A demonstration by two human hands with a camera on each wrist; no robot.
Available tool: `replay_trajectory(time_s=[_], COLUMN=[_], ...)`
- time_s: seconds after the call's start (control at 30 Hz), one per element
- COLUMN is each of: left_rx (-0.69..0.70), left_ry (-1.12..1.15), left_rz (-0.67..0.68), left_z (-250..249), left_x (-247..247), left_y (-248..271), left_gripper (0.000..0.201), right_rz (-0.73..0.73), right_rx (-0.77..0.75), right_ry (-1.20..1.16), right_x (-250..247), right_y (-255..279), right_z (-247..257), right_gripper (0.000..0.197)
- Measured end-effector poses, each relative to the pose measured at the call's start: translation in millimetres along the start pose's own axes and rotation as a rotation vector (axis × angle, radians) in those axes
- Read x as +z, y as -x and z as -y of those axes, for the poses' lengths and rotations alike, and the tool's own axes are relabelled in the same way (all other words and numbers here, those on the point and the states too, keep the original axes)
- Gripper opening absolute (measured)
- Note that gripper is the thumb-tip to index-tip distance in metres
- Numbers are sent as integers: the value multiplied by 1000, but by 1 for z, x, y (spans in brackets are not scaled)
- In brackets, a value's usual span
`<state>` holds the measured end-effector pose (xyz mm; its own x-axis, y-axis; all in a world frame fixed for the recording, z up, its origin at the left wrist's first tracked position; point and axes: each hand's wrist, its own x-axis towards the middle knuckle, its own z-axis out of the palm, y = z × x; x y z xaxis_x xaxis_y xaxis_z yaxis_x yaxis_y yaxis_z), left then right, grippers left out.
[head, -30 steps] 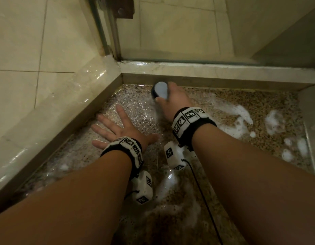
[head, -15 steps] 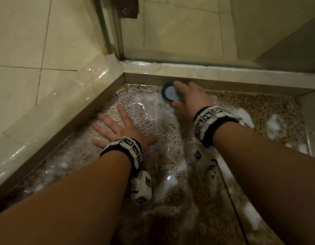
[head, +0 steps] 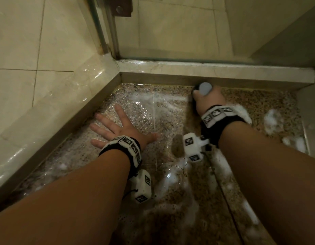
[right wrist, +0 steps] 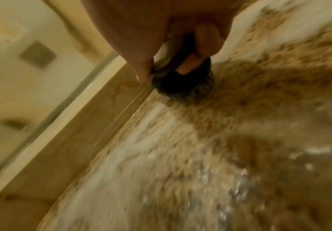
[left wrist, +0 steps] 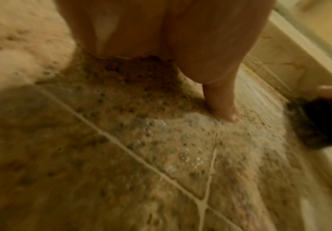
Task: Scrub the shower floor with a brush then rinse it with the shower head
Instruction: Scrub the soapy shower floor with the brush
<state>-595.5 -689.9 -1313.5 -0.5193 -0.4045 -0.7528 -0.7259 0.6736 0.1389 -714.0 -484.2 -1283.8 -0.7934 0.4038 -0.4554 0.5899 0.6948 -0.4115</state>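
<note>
Nearest, white soap foam (head: 172,181) lies in soft streaks on the wet, speckled brown stone shower floor (head: 171,121). The left hand (head: 117,128) lies flat there, fingers spread, holding nothing. Farther off, the right hand (head: 209,101) is curled around a small round black scrub brush with a grey top (head: 204,88), bristles down on the floor. The brush sits right beside the smooth cream stone kerb (head: 215,69). No writing can be read.

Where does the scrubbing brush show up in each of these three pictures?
Head: brush top right of centre, gripped by the right hand against the curb.
Left wrist: dark blur at the right edge.
Right wrist: top centre, under the fingers.
Shared landmark: the pale curb.
</note>
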Motion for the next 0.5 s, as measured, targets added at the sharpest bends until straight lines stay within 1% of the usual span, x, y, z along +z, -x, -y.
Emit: replay_trajectory(time_s=[0.13, 0.2, 0.3, 0.4, 0.5], left_rx=[-8, -11, -16, -26, -30], left_ry=[9, 14, 15, 16, 23], left_rz=[-25, -39, -51, -87, -106], left_z=[-1, 0, -1, -1, -2], left_x=[3, 5, 7, 10, 11], left_y=[-1, -2, -4, -7, -6], left_gripper=[168, 168, 168, 165, 161], right_rz=[68, 133, 289, 362, 375], right_rx=[-90, -193, -380, -527, -549], right_ry=[-27, 32, 131, 174, 183], right_x=[34, 47, 65, 80, 85], right_y=[31, 39, 51, 62, 65], right_z=[24, 32, 50, 69, 75], right_gripper=[51, 50, 45, 46, 50])
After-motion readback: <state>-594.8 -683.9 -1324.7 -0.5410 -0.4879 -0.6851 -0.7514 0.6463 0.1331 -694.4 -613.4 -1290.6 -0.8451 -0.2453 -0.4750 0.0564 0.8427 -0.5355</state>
